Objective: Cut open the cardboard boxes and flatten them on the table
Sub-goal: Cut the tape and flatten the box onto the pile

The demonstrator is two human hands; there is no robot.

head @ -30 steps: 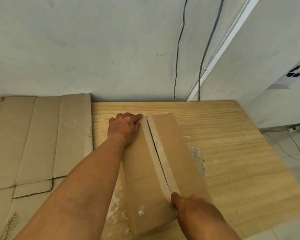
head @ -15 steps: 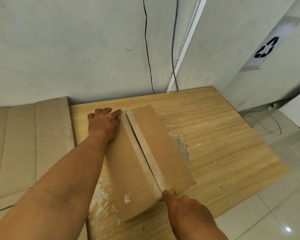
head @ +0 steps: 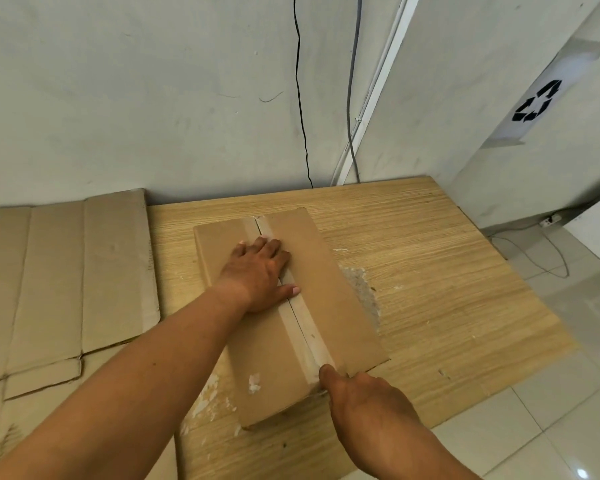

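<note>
Box (head: 329,296) flat on table (head: 430,271), roughly mid-table, long axis running away and slightly left, near end close to near table edge. Closed, both top flaps down. Tape (head: 305,327) along centre seam, dark slit down its middle wherever visible; stretch under left hand hidden.

Left hand (head: 257,275) palm-down on box top, far half, mostly on left flap. Fingers straight, pointing away, thumb out sideways across tape. Pressing only, nothing gripped.

Right hand (head: 368,400) at near end of box, back of hand to camera. One fingertip touching tape end at near edge. Remaining fingers tucked underneath, out of sight. Cannot tell whether clenched on anything or empty.

Cardboard (head: 59,271) already flattened, left of box, apart from it, far edge at wall (head: 153,98).

Rough torn patch (head: 361,289) on tabletop just right of box. White scraps (head: 205,400) on table by near-left corner of box.

Behind: black cable (head: 300,98), grey cable (head: 352,81) and white conduit (head: 378,88) running down wall to table's back edge. Recycling sign (head: 537,102) on right-hand wall. Power strip (head: 549,220) low down beyond table's right side. Tiled floor (head: 568,427) right of table.
</note>
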